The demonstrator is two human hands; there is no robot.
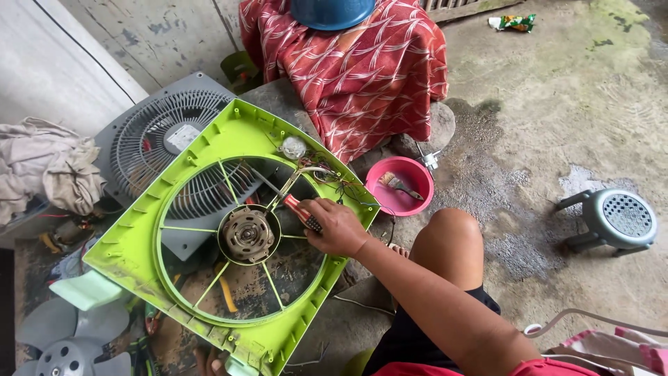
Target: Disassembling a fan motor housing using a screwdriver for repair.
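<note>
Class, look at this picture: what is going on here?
A person seated on the ground works on a green fan housing that stands tilted, with its bare motor at the centre. The right hand grips a red-handled screwdriver, its shaft reaching toward the wiring near the frame's top. The left hand is barely visible at the frame's lower edge. A pink bowl holding a brush sits nearby.

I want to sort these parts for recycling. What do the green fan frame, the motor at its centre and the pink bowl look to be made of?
The green fan frame looks like moulded plastic: uniform lime colour, thin ribs, a slight sheen. The motor looks like bare metal, dull grey-brown with what may be coppery windings. The pink bowl seems to be smooth, glossy plastic. The right hand holds a screwdriver with a red, probably plastic, handle and a metal shaft.
</note>
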